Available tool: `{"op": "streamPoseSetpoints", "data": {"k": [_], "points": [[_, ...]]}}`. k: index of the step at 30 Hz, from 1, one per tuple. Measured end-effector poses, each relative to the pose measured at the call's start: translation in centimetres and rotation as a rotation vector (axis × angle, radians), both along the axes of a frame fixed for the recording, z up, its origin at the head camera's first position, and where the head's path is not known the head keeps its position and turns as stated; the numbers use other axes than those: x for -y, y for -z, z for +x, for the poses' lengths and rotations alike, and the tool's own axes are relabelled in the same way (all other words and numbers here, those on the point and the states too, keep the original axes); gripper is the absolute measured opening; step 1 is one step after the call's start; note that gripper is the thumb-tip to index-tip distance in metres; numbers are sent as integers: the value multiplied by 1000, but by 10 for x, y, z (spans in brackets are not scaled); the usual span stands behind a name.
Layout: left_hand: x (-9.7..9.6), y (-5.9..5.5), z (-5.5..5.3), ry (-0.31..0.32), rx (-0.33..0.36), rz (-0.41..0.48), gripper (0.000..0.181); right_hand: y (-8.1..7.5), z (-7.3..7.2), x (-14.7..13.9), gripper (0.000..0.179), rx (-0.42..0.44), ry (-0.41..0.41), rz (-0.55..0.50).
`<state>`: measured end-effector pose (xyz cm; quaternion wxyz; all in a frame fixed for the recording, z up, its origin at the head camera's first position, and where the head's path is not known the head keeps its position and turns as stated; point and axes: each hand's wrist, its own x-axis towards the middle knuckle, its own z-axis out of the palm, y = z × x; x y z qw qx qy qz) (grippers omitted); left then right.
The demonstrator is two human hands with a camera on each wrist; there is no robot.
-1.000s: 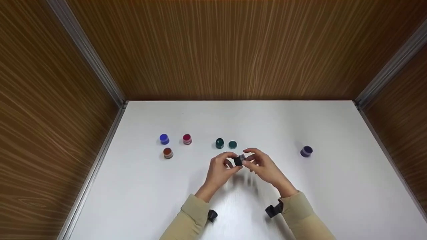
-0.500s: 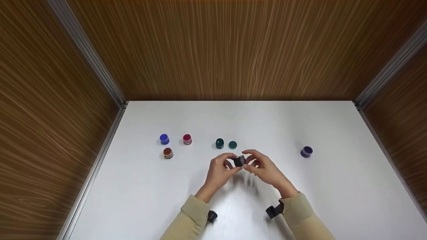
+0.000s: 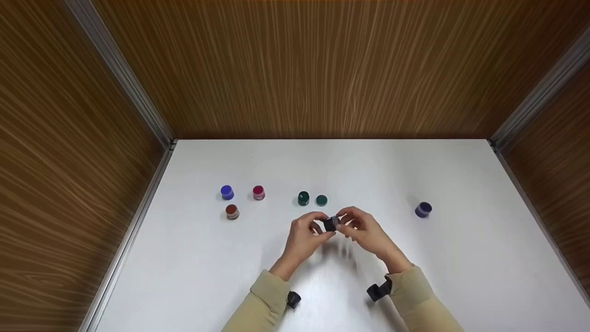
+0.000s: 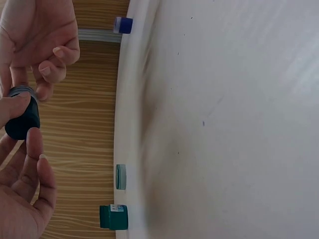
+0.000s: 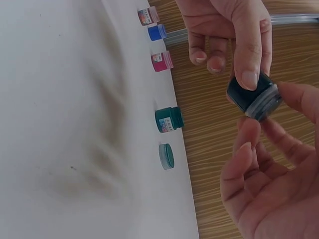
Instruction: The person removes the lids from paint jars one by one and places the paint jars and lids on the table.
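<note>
A small dark paint jar (image 3: 330,224) with a translucent-rimmed lid (image 5: 264,103) is held tilted above the white table, between both hands. My left hand (image 3: 304,234) grips the jar's body, its thumb pressed along the side in the right wrist view. My right hand (image 3: 365,233) pinches the lid's rim between thumb and fingertips, its other fingers loosely bent. Behind the hands, a green jar (image 3: 303,198) stands without its lid, and a green lid (image 3: 321,200) lies right beside it.
At the left stand a blue jar (image 3: 227,192), a red jar (image 3: 259,192) and a brown-red jar (image 3: 232,211). A purple jar (image 3: 423,210) is off to the right. Wood-grain panels (image 3: 295,69) enclose the table's back and sides.
My right fingers loosen and shift round the lid, then close on it again. My left hand and the jar stay almost in place. The jars on the table have not moved.
</note>
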<state>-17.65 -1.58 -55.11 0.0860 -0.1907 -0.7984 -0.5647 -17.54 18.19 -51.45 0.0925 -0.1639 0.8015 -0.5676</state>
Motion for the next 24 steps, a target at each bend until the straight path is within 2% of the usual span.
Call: {"op": "streamPoseSetpoints", "data": {"k": [2, 6, 11, 16, 20, 24], "points": [[0, 0, 0, -1, 5, 1, 29, 9, -4, -3, 38, -5, -22, -7], [1, 1, -1, -9, 11, -8, 30, 14, -6, -5, 42, 7, -21, 9], [1, 1, -1, -19, 26, -21, 31, 14, -8, -3, 33, -3, 20, 38], [1, 1, -1, -14, 36, -5, 31, 12, -9, -3, 27, -12, -6, 33], [1, 3, -2, -10, 34, 12, 31, 12, -10, -6, 32, -15, -41, 31], [-1, 5, -2, -3, 28, 12, 30, 12, -8, -8, 41, -15, -19, 59]]}}
